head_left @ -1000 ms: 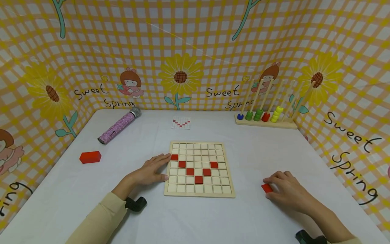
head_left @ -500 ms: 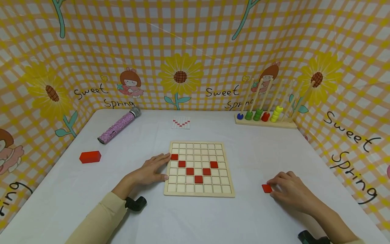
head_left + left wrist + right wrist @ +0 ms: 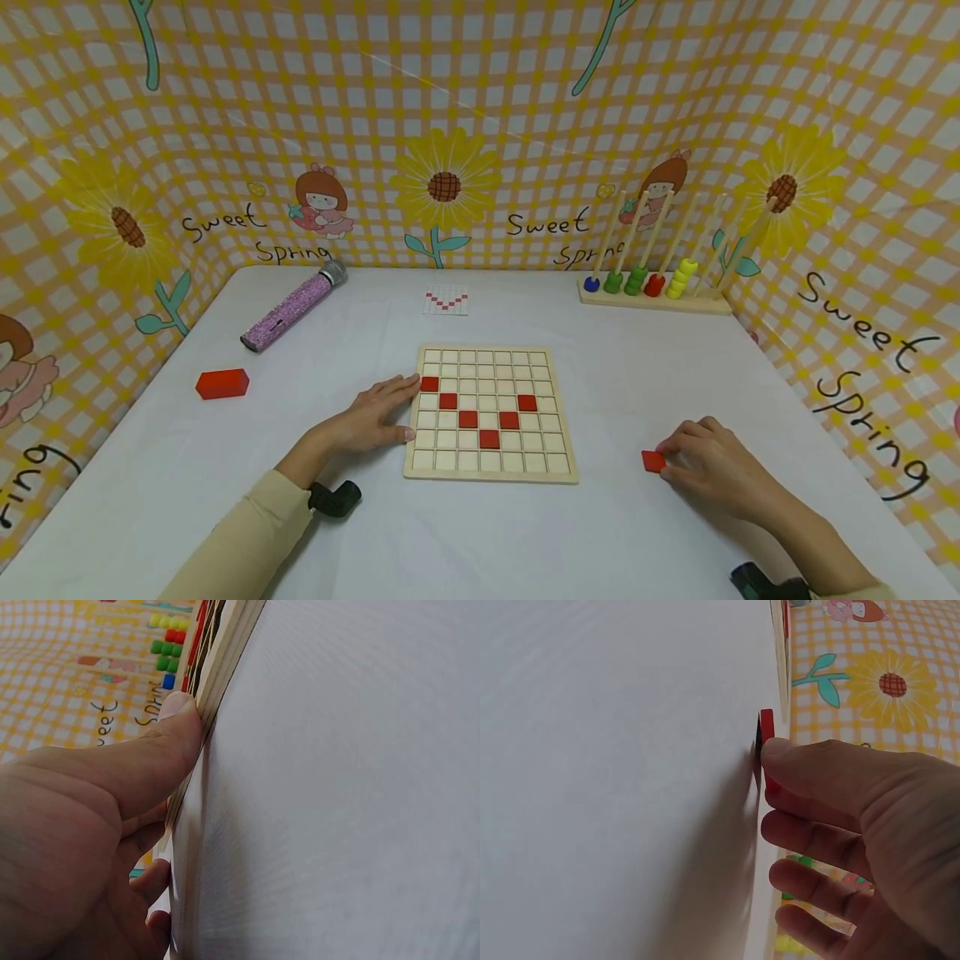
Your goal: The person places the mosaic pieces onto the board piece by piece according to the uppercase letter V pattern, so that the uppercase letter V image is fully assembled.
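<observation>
A wooden grid board lies mid-table, its squares pale except for several red tiles. Against its left edge rests my left hand, fingers extended, thumb and fingertips touching the frame; the left wrist view shows the thumb on the board's side. To the right of the board, my right hand pinches a small red square tile between thumb and forefinger. In the right wrist view the tile is tilted just off the white tabletop, a shadow beneath it. The remaining right fingers are loosely bent.
Behind the board lies a small pattern card with red squares. A glittery pink microphone and a red block are on the left. At the back right stands a bead abacus. Patterned cloth walls surround the table.
My right fingers have shifted back to the tile's right edge, exposing more of it. The tile has moved only slightly. My left hand stays on the board's edge.
</observation>
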Demonstrator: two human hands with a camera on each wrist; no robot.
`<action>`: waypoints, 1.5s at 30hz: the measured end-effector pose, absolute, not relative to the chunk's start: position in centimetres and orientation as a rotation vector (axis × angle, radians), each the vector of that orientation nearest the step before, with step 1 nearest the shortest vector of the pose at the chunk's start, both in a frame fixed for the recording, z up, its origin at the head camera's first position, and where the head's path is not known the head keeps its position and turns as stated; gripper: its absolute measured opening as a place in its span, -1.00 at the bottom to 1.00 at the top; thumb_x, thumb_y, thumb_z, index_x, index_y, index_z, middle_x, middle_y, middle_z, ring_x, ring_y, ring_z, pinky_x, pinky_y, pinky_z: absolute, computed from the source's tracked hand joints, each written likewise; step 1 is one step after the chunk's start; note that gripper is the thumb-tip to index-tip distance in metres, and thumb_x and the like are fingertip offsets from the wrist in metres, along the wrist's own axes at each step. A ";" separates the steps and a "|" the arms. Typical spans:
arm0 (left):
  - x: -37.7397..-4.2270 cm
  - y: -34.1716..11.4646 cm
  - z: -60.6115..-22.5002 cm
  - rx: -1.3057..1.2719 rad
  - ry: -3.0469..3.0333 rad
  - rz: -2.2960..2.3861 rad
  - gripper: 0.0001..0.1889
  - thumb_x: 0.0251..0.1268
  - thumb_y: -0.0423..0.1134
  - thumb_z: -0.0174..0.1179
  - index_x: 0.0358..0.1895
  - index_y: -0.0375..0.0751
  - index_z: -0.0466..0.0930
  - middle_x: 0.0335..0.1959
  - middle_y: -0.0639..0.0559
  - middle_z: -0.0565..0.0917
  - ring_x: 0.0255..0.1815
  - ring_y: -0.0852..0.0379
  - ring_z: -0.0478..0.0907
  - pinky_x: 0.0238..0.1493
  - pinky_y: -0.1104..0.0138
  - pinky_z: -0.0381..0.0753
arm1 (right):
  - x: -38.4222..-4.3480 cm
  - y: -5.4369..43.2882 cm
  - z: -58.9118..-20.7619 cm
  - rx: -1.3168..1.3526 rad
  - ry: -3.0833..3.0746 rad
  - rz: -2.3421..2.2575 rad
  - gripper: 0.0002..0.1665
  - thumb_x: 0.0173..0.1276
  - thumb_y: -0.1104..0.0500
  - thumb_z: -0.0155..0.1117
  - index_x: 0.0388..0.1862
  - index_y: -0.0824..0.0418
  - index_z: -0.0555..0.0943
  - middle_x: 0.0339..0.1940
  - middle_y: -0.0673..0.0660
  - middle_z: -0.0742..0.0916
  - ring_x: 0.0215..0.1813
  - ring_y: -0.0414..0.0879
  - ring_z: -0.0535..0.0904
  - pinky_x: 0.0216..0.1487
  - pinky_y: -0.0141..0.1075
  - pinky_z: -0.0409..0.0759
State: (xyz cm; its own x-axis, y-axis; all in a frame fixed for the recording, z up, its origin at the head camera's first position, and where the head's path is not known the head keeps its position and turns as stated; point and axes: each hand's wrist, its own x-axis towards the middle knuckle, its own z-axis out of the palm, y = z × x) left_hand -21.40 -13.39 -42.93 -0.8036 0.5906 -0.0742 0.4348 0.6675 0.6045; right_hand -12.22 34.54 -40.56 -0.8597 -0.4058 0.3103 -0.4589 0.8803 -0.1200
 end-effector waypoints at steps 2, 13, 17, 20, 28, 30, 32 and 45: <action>-21.4 -13.4 -42.9 0.825 2.621 0.852 -0.20 0.24 -0.06 0.21 0.47 -0.19 0.05 0.53 -0.11 0.04 0.54 -0.24 -0.14 0.42 -0.25 -0.11 | -12.4 34.2 -40.4 0.660 -2.776 0.283 -0.75 -0.10 0.15 0.53 -0.37 0.00 0.68 -0.38 -0.22 0.62 -0.23 -0.24 0.37 -0.24 -0.27 0.38; -21.4 -13.4 -42.9 0.822 2.621 0.853 -0.20 0.24 -0.06 0.21 0.48 -0.19 0.04 0.53 -0.12 0.04 0.54 -0.24 -0.14 0.41 -0.25 -0.12 | -13.7 31.2 -38.8 0.623 -2.898 0.314 -0.78 0.03 0.13 0.48 -0.30 0.07 0.70 -0.32 -0.07 0.67 -0.14 -0.12 0.42 -0.15 -0.17 0.43; -21.4 -13.4 -42.9 0.831 2.624 0.851 -0.20 0.24 -0.06 0.21 0.47 -0.21 0.04 0.53 -0.13 0.04 0.54 -0.26 -0.13 0.41 -0.26 -0.11 | -14.4 30.1 -38.8 0.624 -2.900 0.330 -0.78 0.04 0.13 0.47 -0.29 0.08 0.70 -0.31 -0.04 0.68 -0.13 -0.11 0.42 -0.14 -0.17 0.45; -21.4 -13.4 -42.9 0.833 2.630 0.847 -0.20 0.24 -0.06 0.21 0.47 -0.22 0.05 0.53 -0.15 0.05 0.53 -0.28 -0.12 0.40 -0.27 -0.10 | -14.9 29.3 -38.8 0.638 -2.891 0.330 -0.78 0.04 0.13 0.47 -0.28 0.09 0.70 -0.29 -0.03 0.68 -0.13 -0.11 0.42 -0.13 -0.17 0.46; -21.4 -13.4 -42.8 0.814 2.627 0.852 -0.19 0.23 -0.06 0.22 0.47 -0.20 0.04 0.53 -0.13 0.04 0.54 -0.25 -0.14 0.41 -0.25 -0.11 | -16.3 27.8 -38.9 0.658 -2.870 0.361 -0.78 0.06 0.15 0.46 -0.27 0.11 0.71 -0.29 0.00 0.69 -0.13 -0.09 0.43 -0.14 -0.19 0.46; -21.4 -13.3 -42.8 0.819 2.630 0.847 -0.19 0.23 -0.06 0.22 0.47 -0.21 0.04 0.53 -0.14 0.04 0.53 -0.26 -0.13 0.41 -0.26 -0.10 | -16.7 27.4 -38.9 0.660 -2.866 0.376 -0.78 0.06 0.16 0.46 -0.27 0.12 0.71 -0.28 0.00 0.69 -0.13 -0.08 0.44 -0.14 -0.18 0.46; -21.4 -13.4 -42.8 0.822 2.635 0.842 -0.19 0.23 -0.06 0.22 0.47 -0.22 0.05 0.53 -0.14 0.05 0.53 -0.27 -0.12 0.40 -0.27 -0.09 | -17.1 27.1 -39.0 0.663 -2.866 0.389 -0.78 0.07 0.16 0.45 -0.26 0.13 0.71 -0.28 0.01 0.70 -0.14 -0.09 0.43 -0.14 -0.19 0.45; -21.3 -13.4 -42.9 0.811 2.623 0.865 -0.20 0.23 -0.05 0.22 0.48 -0.18 0.05 0.53 -0.11 0.05 0.54 -0.24 -0.14 0.42 -0.25 -0.12 | -19.2 25.6 -39.5 0.653 -2.891 0.439 -0.79 0.10 0.15 0.43 -0.25 0.16 0.72 -0.26 0.04 0.70 -0.13 -0.05 0.45 -0.12 -0.18 0.43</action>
